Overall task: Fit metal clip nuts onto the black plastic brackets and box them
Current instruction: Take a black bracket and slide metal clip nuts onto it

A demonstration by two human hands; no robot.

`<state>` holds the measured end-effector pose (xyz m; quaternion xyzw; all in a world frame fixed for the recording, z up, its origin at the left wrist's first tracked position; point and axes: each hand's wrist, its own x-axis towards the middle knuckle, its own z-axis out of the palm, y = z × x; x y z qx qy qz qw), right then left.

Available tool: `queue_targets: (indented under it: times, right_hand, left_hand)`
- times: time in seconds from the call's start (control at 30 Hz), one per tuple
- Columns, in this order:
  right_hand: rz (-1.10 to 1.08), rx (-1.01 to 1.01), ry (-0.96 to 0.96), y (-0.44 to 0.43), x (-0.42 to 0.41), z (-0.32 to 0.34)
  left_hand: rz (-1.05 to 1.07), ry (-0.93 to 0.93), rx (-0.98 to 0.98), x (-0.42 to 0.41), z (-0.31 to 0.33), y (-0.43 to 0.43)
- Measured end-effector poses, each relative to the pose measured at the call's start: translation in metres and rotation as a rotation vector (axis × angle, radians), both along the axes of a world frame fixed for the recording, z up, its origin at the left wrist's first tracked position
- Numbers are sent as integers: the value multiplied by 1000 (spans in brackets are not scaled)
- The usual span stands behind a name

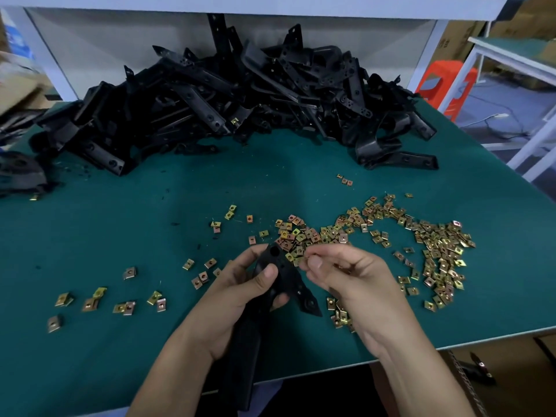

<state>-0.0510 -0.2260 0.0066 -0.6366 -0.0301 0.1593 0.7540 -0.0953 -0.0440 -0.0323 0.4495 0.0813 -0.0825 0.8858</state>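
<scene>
My left hand (237,293) grips a black plastic bracket (288,281), thumb pressed on its upper face; the bracket's long arm runs down past the table's front edge. My right hand (346,275) is just right of the bracket's top end, its fingers curled, with clip nuts glinting inside them. A loose spread of brass-coloured metal clip nuts (436,251) covers the green mat to the right and behind my hands. More clip nuts (126,305) lie scattered to the left. A big heap of black brackets (228,97) fills the back of the table.
The green mat (120,224) ends at a front edge near my wrists and a right edge beyond the nuts. A cardboard box (511,371) stands below at the right. White shelf legs (45,52) frame the heap; an orange stool (445,82) is behind.
</scene>
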Motion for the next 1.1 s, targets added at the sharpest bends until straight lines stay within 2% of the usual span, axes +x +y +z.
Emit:
queue_targets:
  times: [0.17,0.47,1.1]
  right_hand:
    - [42,-82,-37,11,-6,2]
    - [-5,-35,59,14,-11,0]
    - [-60,-17,56,15,-16,-10]
  left_hand:
    - [-60,-68,31,-2,-1,1]
    - [-61,-79,80,-2,-2,2]
    - [-106,-131,116,-2,-3,2]
